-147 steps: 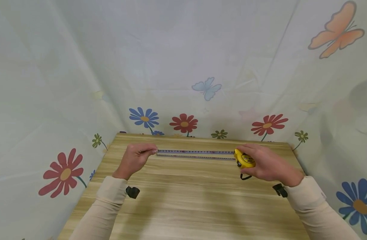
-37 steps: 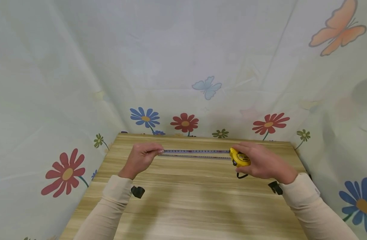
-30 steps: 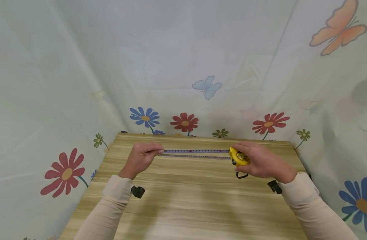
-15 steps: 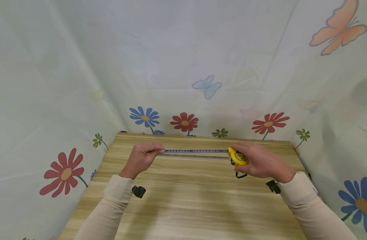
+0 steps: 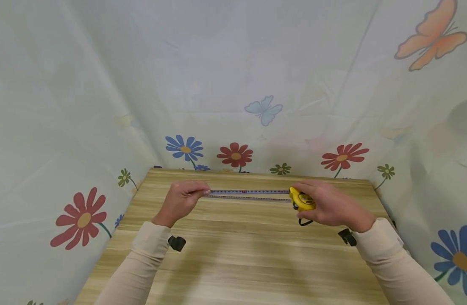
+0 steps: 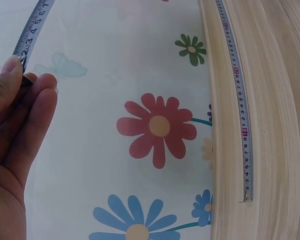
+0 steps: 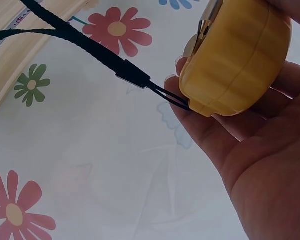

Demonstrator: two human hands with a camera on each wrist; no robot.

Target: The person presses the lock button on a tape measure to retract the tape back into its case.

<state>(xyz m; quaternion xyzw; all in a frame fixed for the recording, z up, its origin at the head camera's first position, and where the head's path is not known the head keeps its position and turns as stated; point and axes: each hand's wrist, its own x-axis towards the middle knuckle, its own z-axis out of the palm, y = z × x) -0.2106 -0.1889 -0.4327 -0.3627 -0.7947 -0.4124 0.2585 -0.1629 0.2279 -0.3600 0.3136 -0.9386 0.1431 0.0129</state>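
Observation:
My right hand [image 5: 330, 205] grips a yellow tape measure [image 5: 304, 200] by its case, from which a black wrist strap [image 7: 97, 52] hangs. Between thumb and fingertips, my left hand [image 5: 178, 202] pinches the hooked end of the pulled-out blade [image 5: 252, 192]. The blade spans straight from hand to hand, above the table, with its low numbers by the thumb in the left wrist view. Below and roughly parallel to it, a second graduated strip [image 6: 242, 105] lies on the wood near the back edge. Its near end shows in the left wrist view; the right wrist view shows the case from beneath.
The wood-grain table [image 5: 233, 254] ends at a white curtain [image 5: 203, 84] printed with flowers and butterflies, which encloses the back and both sides. Black camera mounts [image 5: 177, 243] sit at both wrists.
Since the oldest frame, my hands have drawn closer together: the left shifted right, the right with the tape measure shifted left, and the blade between them shortened. Over the last second they barely move.

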